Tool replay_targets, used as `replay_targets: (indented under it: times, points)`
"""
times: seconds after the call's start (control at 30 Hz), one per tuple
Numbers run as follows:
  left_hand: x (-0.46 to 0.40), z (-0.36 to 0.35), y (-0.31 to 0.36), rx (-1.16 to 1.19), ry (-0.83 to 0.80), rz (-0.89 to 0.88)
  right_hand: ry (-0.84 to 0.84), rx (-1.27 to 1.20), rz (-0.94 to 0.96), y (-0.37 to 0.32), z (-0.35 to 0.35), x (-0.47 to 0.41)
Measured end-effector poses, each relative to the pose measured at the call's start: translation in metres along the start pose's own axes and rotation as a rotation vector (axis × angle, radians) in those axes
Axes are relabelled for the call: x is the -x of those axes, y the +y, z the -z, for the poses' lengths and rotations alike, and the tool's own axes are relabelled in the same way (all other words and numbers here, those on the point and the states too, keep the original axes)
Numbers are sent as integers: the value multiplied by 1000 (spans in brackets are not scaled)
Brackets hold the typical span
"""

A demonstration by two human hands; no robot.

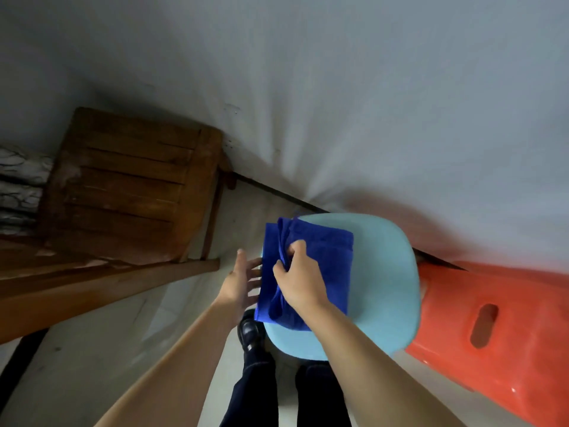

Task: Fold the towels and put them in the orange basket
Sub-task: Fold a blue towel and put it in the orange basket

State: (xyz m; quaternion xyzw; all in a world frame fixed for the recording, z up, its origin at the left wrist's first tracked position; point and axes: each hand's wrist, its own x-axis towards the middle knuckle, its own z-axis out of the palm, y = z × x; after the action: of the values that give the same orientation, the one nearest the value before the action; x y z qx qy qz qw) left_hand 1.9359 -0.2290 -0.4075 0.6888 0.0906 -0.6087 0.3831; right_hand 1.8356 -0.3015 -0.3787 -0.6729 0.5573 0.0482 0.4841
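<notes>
Deep-blue terry towel (320, 241), partly folded and bunched along its left edge, lies on a pale-blue round plastic seat (388, 291). Right hand (300, 280) pinches a gathered fold at the towel's middle. Left hand (238, 280), fingers spread, touches the towel's left edge. Orange plastic basket (492, 322) stands just right of the seat; its inside is hidden. Judgement: folding midway, placing not yet done.

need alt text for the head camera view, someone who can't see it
A person's right hand pinches a blue towel lying on a light blue chair seat, while the left hand, fingers straight, touches the towel's left edge. An orange basket stands to the right and a wooden chair to the left.
</notes>
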Motion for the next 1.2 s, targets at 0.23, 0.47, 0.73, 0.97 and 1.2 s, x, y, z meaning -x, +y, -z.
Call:
replay_targets:
  times: [0.23, 0.47, 0.73, 0.97, 1.2]
  points:
    - [-10, -4, -3, -278, 76, -127, -48, 106, -43, 14, -21, -7]
    - [-5, -22, -9, -578, 175, -144, 315, -197, -286, 98, 41, 11]
    - [39, -42, 16, -29, -270, 93, -114, -864, -513, 96, 52, 13]
    - [98, -68, 46, 24, -470, 75, -284, -1321, -659, 79, 115, 67]
    - [162, -81, 76, -104, -475, -11, -96, -1331, -320, 48, 175, 132]
